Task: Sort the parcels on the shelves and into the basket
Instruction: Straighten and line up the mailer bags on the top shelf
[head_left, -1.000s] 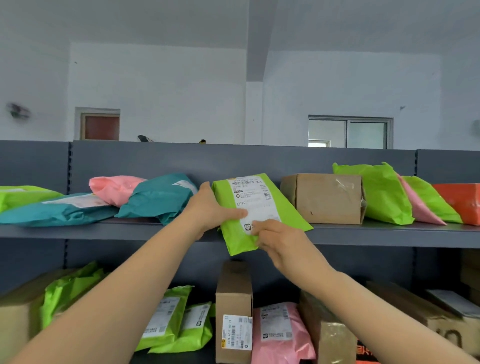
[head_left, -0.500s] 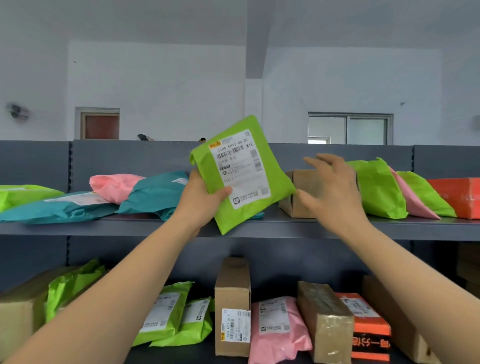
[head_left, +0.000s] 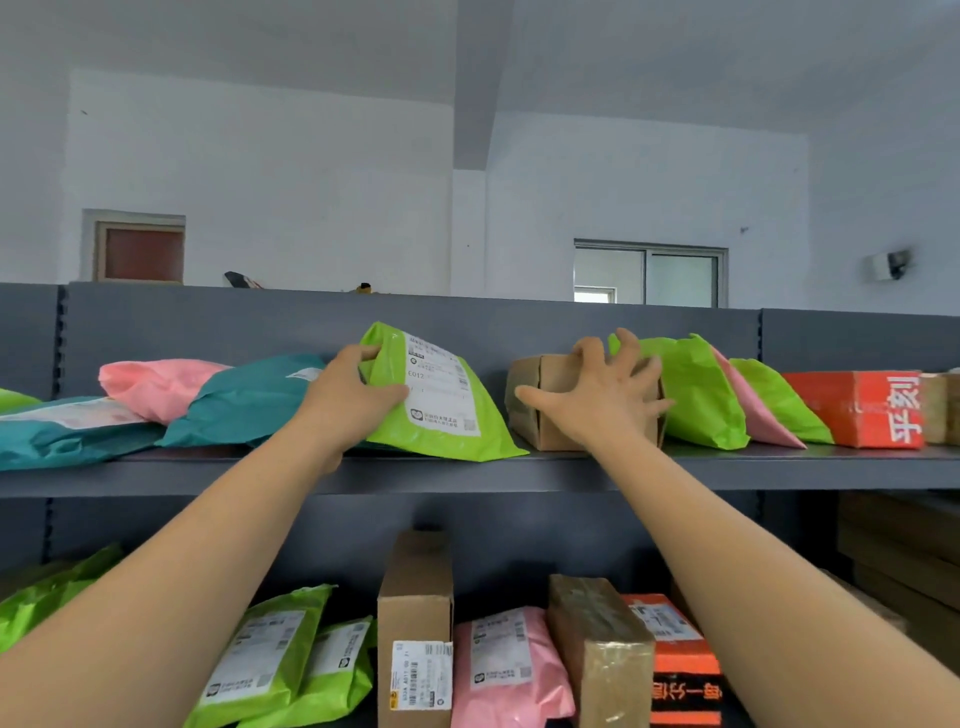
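my left hand (head_left: 358, 400) grips the lime-green plastic mailer bag (head_left: 441, 415) by its left edge, thumb across the front beside the white label and fingers curled round the top corner. the bag leans on the grey metal upper shelf (head_left: 727, 467), bottom edge on the board and top tipped back toward the rear panel. it sits between the teal plastic mailer (head_left: 244, 400) on its left and the brown cardboard box (head_left: 537, 415) on its right.

my right hand (head_left: 597, 400) is spread wide over that box, fingers bent over its top edge and thumb stretched along the front. i can't tell whether it clamps the box or only presses against it. just beyond the box leans another green plastic mailer (head_left: 696, 395).

i judge the bag light and soft: the film is creased and sags around whatever is inside, so it will flop if held by one corner. the surface looks slick, so a pinch on flat film may slide. gripping over an edge, where the film bunches under the fingers, seems surer. the box looks stiff and should slide as one piece, which suits nudging it right to widen the slot. i'd say the bag is nearly placed, with only settling and letting go left.
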